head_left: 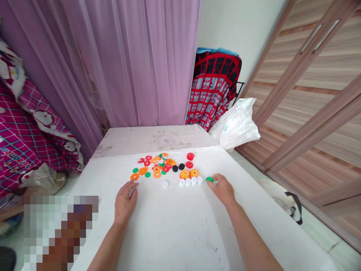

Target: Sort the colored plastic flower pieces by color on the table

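A scatter of small plastic flower-shaped discs (163, 165) in red, orange, green, white and black lies on the white table (175, 229). My right hand (222, 189) rests on the table at the right end of the scatter, its fingers pinched on a green disc (209, 179). A row of white discs (190, 181) lies just left of it, with two orange discs (189, 173) behind. My left hand (125, 201) lies on the table below the orange discs at the left, fingers curled round something thin and grey that I cannot make out.
A pink curtain (135, 64) hangs behind the table. A red checked cloth (214, 90) drapes over a rack at the back right, with a white plastic bag (239, 124) beside it. Wooden wardrobe doors (313, 94) stand at right. Patterned bedding (28, 128) lies at left.
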Tool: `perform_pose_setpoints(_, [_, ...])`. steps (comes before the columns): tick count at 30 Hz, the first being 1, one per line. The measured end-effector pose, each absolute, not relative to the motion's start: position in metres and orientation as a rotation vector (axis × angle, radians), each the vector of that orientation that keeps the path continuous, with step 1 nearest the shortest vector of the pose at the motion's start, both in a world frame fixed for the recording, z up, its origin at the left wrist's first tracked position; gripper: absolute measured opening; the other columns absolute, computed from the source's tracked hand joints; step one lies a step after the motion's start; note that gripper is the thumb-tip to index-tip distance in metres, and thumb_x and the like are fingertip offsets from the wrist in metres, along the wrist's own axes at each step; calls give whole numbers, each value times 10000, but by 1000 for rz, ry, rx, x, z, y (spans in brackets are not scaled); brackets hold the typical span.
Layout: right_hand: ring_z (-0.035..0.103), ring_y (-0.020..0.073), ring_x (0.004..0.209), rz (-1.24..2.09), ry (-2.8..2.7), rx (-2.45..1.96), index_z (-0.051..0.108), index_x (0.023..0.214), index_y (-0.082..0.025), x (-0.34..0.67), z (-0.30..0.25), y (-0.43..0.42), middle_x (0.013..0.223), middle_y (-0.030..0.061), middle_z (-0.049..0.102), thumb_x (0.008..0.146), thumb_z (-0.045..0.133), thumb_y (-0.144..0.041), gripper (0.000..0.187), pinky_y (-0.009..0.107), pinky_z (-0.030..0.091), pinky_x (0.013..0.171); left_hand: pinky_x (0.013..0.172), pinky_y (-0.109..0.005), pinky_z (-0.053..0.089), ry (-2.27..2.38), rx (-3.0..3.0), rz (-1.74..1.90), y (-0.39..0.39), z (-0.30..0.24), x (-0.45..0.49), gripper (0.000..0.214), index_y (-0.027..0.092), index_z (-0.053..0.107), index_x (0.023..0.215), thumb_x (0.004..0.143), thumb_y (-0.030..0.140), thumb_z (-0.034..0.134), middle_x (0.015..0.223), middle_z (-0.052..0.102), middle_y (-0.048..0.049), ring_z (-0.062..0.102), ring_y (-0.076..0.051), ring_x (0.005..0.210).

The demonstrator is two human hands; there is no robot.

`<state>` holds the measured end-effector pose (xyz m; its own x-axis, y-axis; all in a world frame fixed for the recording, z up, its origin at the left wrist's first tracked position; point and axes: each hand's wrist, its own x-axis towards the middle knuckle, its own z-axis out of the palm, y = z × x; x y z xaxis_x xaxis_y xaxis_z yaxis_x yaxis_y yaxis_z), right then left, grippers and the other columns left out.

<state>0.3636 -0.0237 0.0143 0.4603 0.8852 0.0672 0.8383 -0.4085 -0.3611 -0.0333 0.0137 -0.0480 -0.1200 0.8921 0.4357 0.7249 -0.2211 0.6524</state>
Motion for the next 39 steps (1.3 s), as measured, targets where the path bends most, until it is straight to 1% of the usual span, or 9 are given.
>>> perform_pose_setpoints(10, [620, 173, 954, 266, -1444, -2433, 605, 988, -214, 362, 10, -16, 1073, 35, 649, 844, 557, -360, 211, 250, 409, 710, 996, -447, 481, 1845, 1948, 1206, 13, -45, -35, 318, 235, 710, 943, 831, 387, 453, 1175, 690, -69, 629, -259, 1103])
perform_pose_setpoints(14, [620, 177, 947, 247, -1422, -2427, 600, 1080, -211, 363, 10, -20, 1098, 48, 646, 830, 576, -368, 296, 252, 410, 691, 990, -442, 484, 1835, 1943, 1208, 13, -45, -35, 322, 233, 709, 943, 830, 389, 451, 1172, 690, -68, 638, -255, 1081])
perform_pose_setpoints(16, [621, 171, 904, 197, -1435, -2393, 600, 1098, -217, 362, 10, -24, 1084, 45, 643, 825, 579, -360, 309, 253, 407, 676, 996, -436, 479, 1828, 1929, 1223, 14, -46, -35, 320, 232, 708, 942, 828, 386, 452, 1174, 689, -68, 635, -251, 1088])
perform_pose_setpoints(21, [592, 125, 721, 57, -1601, -2153, 627, 994, -228, 338, 11, -27, 983, 19, 623, 858, 496, -280, 196, 248, 392, 637, 1011, -430, 466, 1820, 1819, 1277, 13, -48, -35, 313, 222, 698, 955, 827, 375, 457, 1198, 676, -82, 622, -246, 1117])
perform_pose_setpoints(24, [586, 123, 708, 73, -1753, -1912, 635, 946, -227, 303, 10, -22, 949, 13, 628, 858, 483, -250, 178, 249, 410, 667, 1023, -427, 456, 1804, 1703, 1357, 11, -49, -34, 300, 224, 685, 969, 834, 364, 457, 1222, 662, -75, 611, -238, 1137])
perform_pose_setpoints(28, [599, 177, 919, 133, -1956, -1643, 654, 934, -232, 248, 8, -3, 992, 37, 656, 835, 504, -206, 182, 280, 441, 814, 1051, -432, 428, 1767, 1549, 1478, 8, -50, -32, 285, 222, 667, 995, 831, 358, 478, 1238, 650, -75, 588, -234, 1171])
perform_pose_setpoints(32, [553, 206, 1091, 199, -2036, -1605, 648, 1094, -217, 207, 12, 38, 1155, 66, 639, 829, 531, -207, 290, 324, 405, 967, 1054, -422, 425, 1732, 1460, 1515, 6, -47, -31, 270, 223, 662, 995, 829, 356, 497, 1251, 643, -71, 581, -228, 1180])
perform_pose_setpoints(36, [449, 242, 1262, 267, -1978, -1853, 528, 1328, -186, 184, 19, 90, 1378, 127, 498, 864, 532, -315, 481, 349, 352, 1031, 1052, -415, 427, 1691, 1414, 1553, 5, -44, -30, 268, 220, 659, 997, 833, 360, 500, 1241, 649, -72, 585, -222, 1174])
perform_pose_setpoints(39, [359, 267, 1340, 339, -1910, -2037, 426, 1419, -207, 175, 21, 123, 1469, 149, 385, 886, 496, -399, 571, 384, 323, 1043, 1049, -419, 430, 1666, 1372, 1581, 6, -44, -30, 279, 215, 651, 1018, 840, 367, 500, 1261, 636, -85, 574, -227, 1192])
